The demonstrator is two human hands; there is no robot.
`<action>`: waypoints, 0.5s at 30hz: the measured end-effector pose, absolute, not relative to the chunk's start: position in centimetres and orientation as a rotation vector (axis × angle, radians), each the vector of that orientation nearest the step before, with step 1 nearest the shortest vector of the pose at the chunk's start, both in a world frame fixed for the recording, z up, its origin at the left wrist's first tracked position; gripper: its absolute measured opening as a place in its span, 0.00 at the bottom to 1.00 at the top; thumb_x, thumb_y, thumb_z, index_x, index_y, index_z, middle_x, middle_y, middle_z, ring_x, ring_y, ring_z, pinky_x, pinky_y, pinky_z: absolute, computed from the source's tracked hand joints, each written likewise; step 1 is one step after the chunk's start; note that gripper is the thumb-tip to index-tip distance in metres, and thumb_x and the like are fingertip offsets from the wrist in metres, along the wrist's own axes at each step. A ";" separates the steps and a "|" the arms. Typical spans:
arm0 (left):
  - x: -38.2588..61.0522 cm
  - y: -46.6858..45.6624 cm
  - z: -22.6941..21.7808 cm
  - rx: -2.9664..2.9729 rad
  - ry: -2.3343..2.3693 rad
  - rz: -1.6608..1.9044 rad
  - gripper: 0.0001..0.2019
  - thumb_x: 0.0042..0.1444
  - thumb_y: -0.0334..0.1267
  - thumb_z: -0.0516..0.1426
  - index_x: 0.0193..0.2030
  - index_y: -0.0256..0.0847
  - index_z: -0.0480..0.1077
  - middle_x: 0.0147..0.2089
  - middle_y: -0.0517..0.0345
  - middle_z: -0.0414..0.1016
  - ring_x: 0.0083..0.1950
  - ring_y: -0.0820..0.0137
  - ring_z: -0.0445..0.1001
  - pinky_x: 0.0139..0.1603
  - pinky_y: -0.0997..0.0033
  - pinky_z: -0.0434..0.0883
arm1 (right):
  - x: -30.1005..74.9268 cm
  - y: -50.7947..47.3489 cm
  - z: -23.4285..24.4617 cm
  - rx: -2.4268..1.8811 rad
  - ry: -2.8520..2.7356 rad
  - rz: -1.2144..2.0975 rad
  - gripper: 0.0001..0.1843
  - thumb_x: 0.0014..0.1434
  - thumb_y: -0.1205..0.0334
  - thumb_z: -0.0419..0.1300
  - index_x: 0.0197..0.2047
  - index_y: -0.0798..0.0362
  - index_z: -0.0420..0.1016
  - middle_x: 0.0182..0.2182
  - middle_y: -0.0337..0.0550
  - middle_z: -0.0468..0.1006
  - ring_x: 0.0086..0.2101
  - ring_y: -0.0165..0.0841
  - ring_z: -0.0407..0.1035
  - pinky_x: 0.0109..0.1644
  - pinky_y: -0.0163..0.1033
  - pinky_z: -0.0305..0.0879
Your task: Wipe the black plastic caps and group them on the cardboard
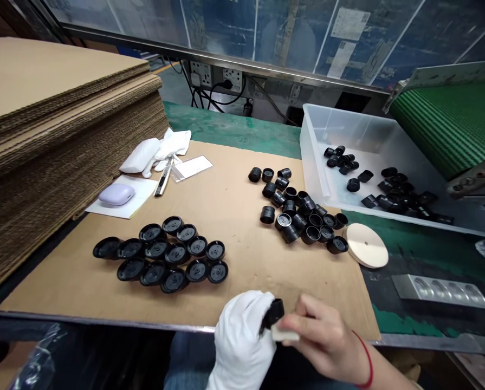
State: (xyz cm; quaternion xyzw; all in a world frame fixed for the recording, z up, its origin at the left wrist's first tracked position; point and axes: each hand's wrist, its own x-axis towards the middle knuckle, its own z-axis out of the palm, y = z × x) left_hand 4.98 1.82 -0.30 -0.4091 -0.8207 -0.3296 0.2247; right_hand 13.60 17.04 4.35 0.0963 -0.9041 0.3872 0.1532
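A black plastic cap (275, 311) is gripped by my left hand (245, 335), which wears a white glove. My bare right hand (324, 337) pinches a small cream-coloured pad (285, 334) and holds it against or very near the cap; the exact contact is hidden by the fingers. Both hands are close together at the front edge of the cardboard sheet (242, 260). Ahead and to the left, several black caps (176, 253) stand in rough rows with their flat ends up. To the right, a loose pile of black caps (299, 216) lies in mixed directions.
A translucent bin (313, 162) with more black caps stands at the back right, beside a green conveyor belt (453, 119). A cream disc (366, 245) and a metal block (441, 291) lie at right. Stacked cardboard (63, 141), a utility knife (164, 177) and a lilac case (117, 194) are left.
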 end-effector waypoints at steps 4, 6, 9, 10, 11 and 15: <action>5.1 2.1 0.2 -1.122 -2.340 -0.965 0.12 0.52 0.31 0.55 0.44 0.42 0.71 0.36 0.55 0.77 0.37 0.69 0.76 0.37 0.66 0.75 | 15.6 18.4 4.0 0.067 -2.612 1.158 0.11 0.61 0.69 0.55 0.47 0.55 0.72 0.27 0.40 0.63 0.26 0.29 0.62 0.27 0.32 0.62; 4.9 2.0 0.3 -1.147 -2.325 -0.935 0.14 0.52 0.31 0.53 0.46 0.41 0.70 0.37 0.54 0.78 0.38 0.67 0.76 0.36 0.64 0.76 | 15.4 17.7 3.9 0.031 -2.572 1.217 0.10 0.61 0.68 0.56 0.46 0.54 0.72 0.27 0.40 0.63 0.26 0.28 0.63 0.28 0.31 0.63; 4.2 1.6 0.4 -1.195 -2.253 -0.911 0.12 0.57 0.33 0.50 0.45 0.41 0.69 0.37 0.55 0.79 0.37 0.67 0.78 0.37 0.64 0.77 | 13.8 15.5 3.9 0.068 -2.520 1.220 0.09 0.61 0.65 0.56 0.45 0.53 0.73 0.28 0.41 0.65 0.27 0.29 0.64 0.29 0.32 0.65; 4.0 1.3 0.4 -1.191 -2.243 -0.918 0.11 0.59 0.35 0.48 0.44 0.41 0.69 0.35 0.56 0.79 0.36 0.68 0.78 0.36 0.65 0.77 | 13.1 14.8 3.9 0.109 -2.508 1.202 0.09 0.62 0.66 0.55 0.45 0.53 0.73 0.28 0.41 0.66 0.27 0.29 0.65 0.30 0.32 0.65; 3.8 1.1 0.4 -1.179 -2.245 -0.924 0.12 0.61 0.36 0.45 0.42 0.40 0.69 0.34 0.55 0.79 0.34 0.68 0.78 0.34 0.67 0.78 | 12.5 14.3 4.0 0.160 -2.498 1.188 0.10 0.62 0.67 0.54 0.45 0.53 0.73 0.29 0.42 0.67 0.28 0.29 0.65 0.31 0.32 0.65; 3.6 0.2 0.5 -1.118 -2.259 -0.884 0.14 0.62 0.45 0.46 0.40 0.39 0.69 0.32 0.54 0.79 0.33 0.66 0.78 0.33 0.66 0.77 | 11.7 14.6 4.0 0.289 -2.522 1.196 0.10 0.62 0.67 0.54 0.45 0.54 0.73 0.28 0.41 0.66 0.28 0.29 0.64 0.30 0.31 0.63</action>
